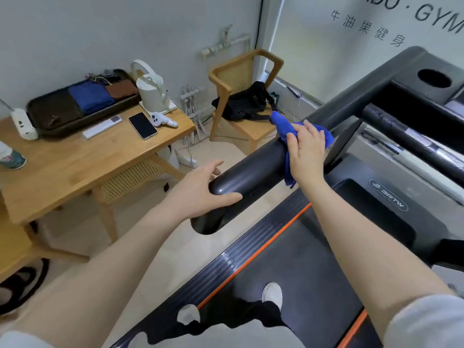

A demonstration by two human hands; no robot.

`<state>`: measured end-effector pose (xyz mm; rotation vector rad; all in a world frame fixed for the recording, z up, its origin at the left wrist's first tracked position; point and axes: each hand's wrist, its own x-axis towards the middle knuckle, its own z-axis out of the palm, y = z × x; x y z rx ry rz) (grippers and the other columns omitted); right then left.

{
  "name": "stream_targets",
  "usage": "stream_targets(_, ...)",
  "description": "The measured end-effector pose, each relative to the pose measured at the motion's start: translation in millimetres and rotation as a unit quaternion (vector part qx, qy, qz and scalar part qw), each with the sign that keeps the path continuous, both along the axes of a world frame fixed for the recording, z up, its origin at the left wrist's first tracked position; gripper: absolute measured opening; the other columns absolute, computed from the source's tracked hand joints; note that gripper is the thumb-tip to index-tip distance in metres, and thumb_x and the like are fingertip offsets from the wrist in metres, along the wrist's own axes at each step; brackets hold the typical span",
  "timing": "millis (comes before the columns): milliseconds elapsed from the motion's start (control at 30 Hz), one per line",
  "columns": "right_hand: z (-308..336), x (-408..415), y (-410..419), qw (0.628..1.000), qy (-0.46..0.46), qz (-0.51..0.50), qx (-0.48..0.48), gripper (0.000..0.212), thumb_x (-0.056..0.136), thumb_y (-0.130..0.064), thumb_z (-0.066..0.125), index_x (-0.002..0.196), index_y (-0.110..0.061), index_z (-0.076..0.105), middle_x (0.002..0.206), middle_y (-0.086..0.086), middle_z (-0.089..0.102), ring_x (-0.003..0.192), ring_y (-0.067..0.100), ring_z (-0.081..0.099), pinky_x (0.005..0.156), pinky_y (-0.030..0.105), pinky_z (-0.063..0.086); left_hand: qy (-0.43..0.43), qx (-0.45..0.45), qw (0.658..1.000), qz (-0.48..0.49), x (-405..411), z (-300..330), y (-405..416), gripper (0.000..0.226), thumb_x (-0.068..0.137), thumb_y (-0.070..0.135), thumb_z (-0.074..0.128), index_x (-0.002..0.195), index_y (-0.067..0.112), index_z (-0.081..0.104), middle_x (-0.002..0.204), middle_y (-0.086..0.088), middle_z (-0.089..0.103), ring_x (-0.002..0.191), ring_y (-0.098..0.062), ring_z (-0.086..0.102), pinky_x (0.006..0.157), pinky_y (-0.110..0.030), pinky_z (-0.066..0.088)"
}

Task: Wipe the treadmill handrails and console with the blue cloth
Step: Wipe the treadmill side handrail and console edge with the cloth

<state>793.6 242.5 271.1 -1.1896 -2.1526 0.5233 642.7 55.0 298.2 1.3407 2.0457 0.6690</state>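
blue cloth (281,124): soft, light, bunching easily — lying draped over the handrail (251,172)
right hand (307,151): fingers (311,129) pressing it flat, nearly straight (a broad palm hold is suiting it)
left hand (200,192): gripping the handrail end

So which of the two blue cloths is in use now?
The crumpled blue cloth under the right hand on the handrail; the folded blue cloth lies in the tray.

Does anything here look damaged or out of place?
The dark crossbar near the console shows pale, patchy scuffs, as if its covering is worn or taped. Otherwise nothing looks spilled or askew.
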Motion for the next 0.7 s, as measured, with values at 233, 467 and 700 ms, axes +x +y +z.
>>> stream_targets(233,8,-9,-27,0.971,-0.137,0.171,0.099,0.042,0.092,-0.03,0.029,0.1,-0.012,0.067,0.105,0.007,0.07,0.117,0.023,0.056,0.109,0.04,0.023,0.142,-0.054,0.987,0.048,28,11,50,0.063,0.066,0.059,0.068,0.115,0.021,0.057,0.108,0.002,0.063,0.099,-0.02,0.059,0.078,-0.033,0.049)
stream_targets(467,27,-30,-20,0.914,-0.198,0.335,0.112,0.029,0.095,-0.035,0.037,0.09,-0.014,0.056,0.077,0.003,0.064,0.073,0.026,0.057,0.075,0.037,0.038,0.164,-0.168,0.968,0.093,37,12,62,0.055,0.063,0.064,0.068,0.087,0.016,0.056,0.083,-0.001,0.063,0.077,-0.021,0.057,0.061,-0.031,0.045)
stream_targets(700,50,-74,72,0.827,-0.468,0.286,-0.122,0.031,0.085,-0.033,0.048,0.1,-0.011,0.063,0.092,0.007,0.057,0.086,0.026,0.057,0.075,0.037,0.048,0.124,-0.19,0.969,0.1,42,21,63,0.073,0.066,0.063,0.068,0.124,0.022,0.051,0.11,-0.002,0.061,0.09,-0.016,0.052,0.072,-0.028,0.045)
